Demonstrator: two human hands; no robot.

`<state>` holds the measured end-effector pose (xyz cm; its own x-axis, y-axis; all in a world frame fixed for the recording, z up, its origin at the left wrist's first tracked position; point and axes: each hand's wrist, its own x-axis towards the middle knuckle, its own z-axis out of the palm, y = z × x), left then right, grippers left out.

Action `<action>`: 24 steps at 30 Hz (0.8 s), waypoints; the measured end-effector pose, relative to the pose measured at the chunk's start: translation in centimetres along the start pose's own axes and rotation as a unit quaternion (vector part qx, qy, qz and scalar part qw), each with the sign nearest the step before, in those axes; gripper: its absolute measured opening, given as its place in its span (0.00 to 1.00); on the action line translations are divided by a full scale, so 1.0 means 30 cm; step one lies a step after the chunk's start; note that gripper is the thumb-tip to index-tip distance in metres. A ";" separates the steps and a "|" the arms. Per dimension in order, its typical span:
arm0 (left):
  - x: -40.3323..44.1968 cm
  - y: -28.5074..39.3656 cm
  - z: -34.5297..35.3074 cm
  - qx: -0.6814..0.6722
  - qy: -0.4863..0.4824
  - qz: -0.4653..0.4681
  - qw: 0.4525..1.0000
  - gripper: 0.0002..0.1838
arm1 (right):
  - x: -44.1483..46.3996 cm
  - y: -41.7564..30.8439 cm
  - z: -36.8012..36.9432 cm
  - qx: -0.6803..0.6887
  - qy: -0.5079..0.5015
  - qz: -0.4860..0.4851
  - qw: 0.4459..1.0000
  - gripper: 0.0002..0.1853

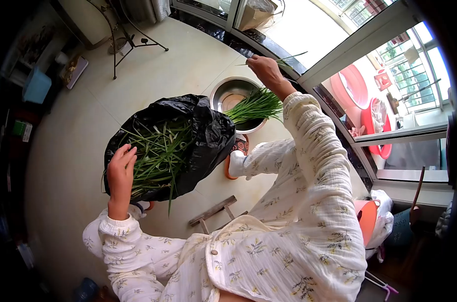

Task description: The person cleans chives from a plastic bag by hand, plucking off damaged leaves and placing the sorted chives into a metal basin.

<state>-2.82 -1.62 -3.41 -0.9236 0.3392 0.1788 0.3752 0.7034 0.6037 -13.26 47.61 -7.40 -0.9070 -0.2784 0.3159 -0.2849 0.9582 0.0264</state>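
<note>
Print on the green-and-white box (22, 130) is too small to read. The right hand (267, 73) pinches thin green blades (293, 56) near the metal bowl (219, 93), where a green bunch (254, 106) rests. The left fingers (122, 151) — loosely bent, slightly parted — are at loose leaves (160, 151) in the black bag (214, 133); contact is unclear.

On my feed I have a pale tiled floor (62, 151) with thin seams. An open, crumpled black plastic bag (208, 136) rests on it, with a round metal bowl (217, 95) just beside; I cannot tell whether they touch. I also see an orange-edged slipper (242, 143) near the bowl, a partly hidden wooden stool (212, 210), and, well apart, a dark metal stand (118, 50) with splayed legs
</note>
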 end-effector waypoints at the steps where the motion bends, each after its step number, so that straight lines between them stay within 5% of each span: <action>1: 0.010 0.011 -0.002 -0.007 0.012 -0.002 1.000 0.12 | -0.030 0.017 0.090 0.006 -0.035 -0.018 0.999 0.05; 5: 0.038 0.007 -0.006 0.037 0.031 -0.014 0.999 0.15 | -0.166 0.005 0.441 -0.022 -0.229 0.008 0.973 0.07; 8: 0.047 -0.025 0.012 0.027 0.029 -0.063 0.997 0.23 | -0.284 -0.016 0.645 0.021 -0.272 0.020 0.962 0.07; 22: 0.120 -0.062 0.093 0.025 0.012 -0.071 0.997 0.19 | -0.376 -0.201 0.875 0.125 -0.236 0.119 0.956 0.10; 24: 0.116 -0.068 0.087 0.033 0.024 -0.053 0.998 0.20 | -0.373 -0.197 0.859 0.130 -0.233 0.069 0.961 0.08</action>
<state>-6.60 -0.23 -6.05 -0.9606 0.2306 0.1551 0.2777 0.7744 0.5685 -9.41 43.36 -35.55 -0.9649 -0.2079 -0.1604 -0.1657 0.9559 -0.2425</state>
